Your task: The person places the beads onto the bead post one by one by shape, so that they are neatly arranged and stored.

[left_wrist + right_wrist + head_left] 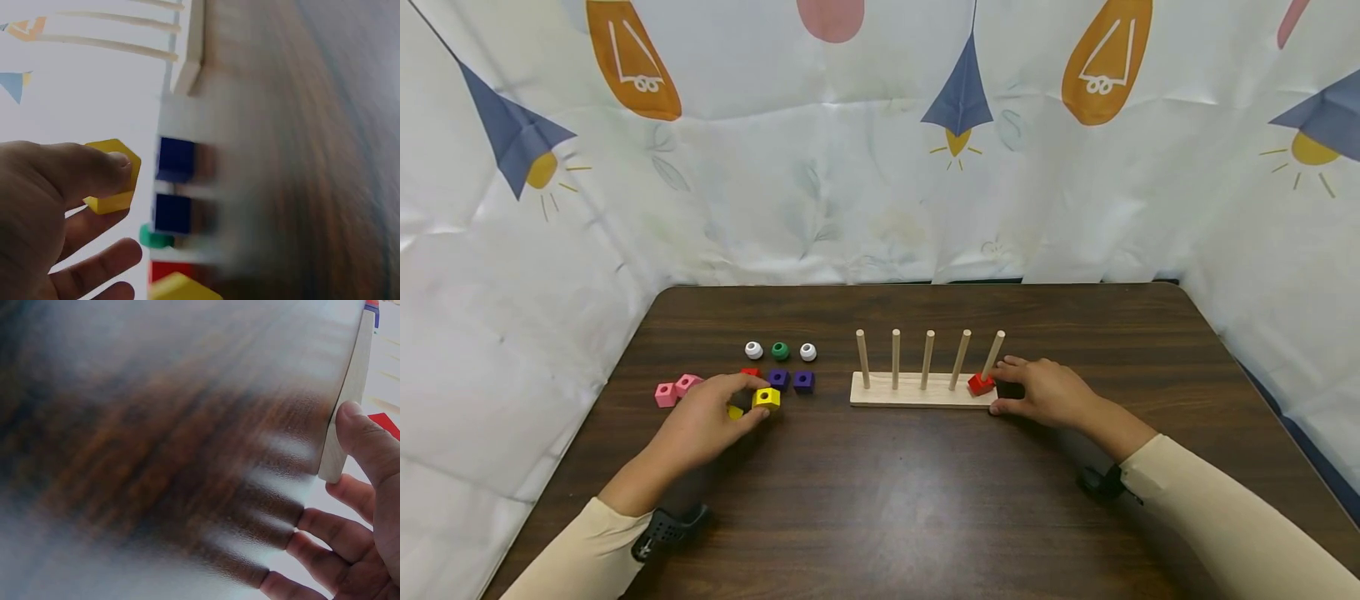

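Observation:
My left hand [703,421] pinches a yellow bead [767,398] between thumb and fingers; in the left wrist view this yellow bead [111,204] has a six-sided outline. Far to the right, my right hand [1051,395] holds the right end of a wooden peg rack [917,400], thumb at its front edge and fingers at its end. Several upright pegs rise from the rack. A red cube bead [980,384] sits on the rightmost peg at the base, and the other pegs are bare. Under my left hand, a second yellow bead [734,412] is partly covered.
Two purple cube beads [803,382] and a partly hidden red bead [750,372] lie beyond my left fingers. Behind them stand a green bead [780,351] and two white beads [808,352]. Pink cube beads [666,395] lie left of my hand. A printed curtain [880,217] encloses the table.

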Demonstrator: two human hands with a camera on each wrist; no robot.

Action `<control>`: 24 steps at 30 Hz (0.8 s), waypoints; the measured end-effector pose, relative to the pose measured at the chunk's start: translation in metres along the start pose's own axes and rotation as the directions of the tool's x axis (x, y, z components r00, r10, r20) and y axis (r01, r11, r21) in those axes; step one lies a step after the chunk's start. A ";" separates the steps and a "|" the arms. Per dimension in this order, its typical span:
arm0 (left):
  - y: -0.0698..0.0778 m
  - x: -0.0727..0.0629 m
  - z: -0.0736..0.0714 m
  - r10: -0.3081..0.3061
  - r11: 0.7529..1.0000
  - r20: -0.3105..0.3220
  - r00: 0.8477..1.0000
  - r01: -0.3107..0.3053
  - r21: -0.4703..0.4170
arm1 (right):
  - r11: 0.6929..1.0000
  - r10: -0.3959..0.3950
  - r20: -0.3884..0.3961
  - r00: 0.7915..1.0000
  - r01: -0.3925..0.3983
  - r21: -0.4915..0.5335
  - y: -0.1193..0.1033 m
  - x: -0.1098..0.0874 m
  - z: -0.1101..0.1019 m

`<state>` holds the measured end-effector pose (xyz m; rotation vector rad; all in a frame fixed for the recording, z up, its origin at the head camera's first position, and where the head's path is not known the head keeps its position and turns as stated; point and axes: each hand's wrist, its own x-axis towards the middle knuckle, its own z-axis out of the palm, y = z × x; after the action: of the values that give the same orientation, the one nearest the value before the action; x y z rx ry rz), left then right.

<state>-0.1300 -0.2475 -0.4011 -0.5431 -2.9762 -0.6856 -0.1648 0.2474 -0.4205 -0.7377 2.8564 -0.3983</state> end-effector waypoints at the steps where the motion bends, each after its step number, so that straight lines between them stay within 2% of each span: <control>1: 0.002 0.000 -0.001 -0.003 1.000 -0.011 1.000 0.003 -0.013 | 1.000 -0.002 -0.001 1.000 0.002 0.000 0.000 0.000 0.000; 9: 0.023 0.006 -0.009 0.005 0.991 -0.075 0.997 -0.014 -0.130 | 1.000 -0.007 -0.005 1.000 0.007 -0.003 -0.001 0.001 0.000; 19: 0.047 0.020 -0.013 -0.028 0.976 -0.058 0.998 0.015 -0.219 | 1.000 -0.002 -0.008 1.000 0.002 -0.003 -0.001 0.000 0.000; 24: 0.057 0.028 -0.013 -0.003 0.962 -0.079 0.997 -0.019 -0.274 | 1.000 -0.003 -0.009 1.000 0.003 -0.004 -0.001 0.000 0.000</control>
<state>-0.1371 -0.1955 -0.3625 -0.5263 -2.8204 -1.1025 -0.1646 0.2467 -0.4203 -0.7430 2.8655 -0.3970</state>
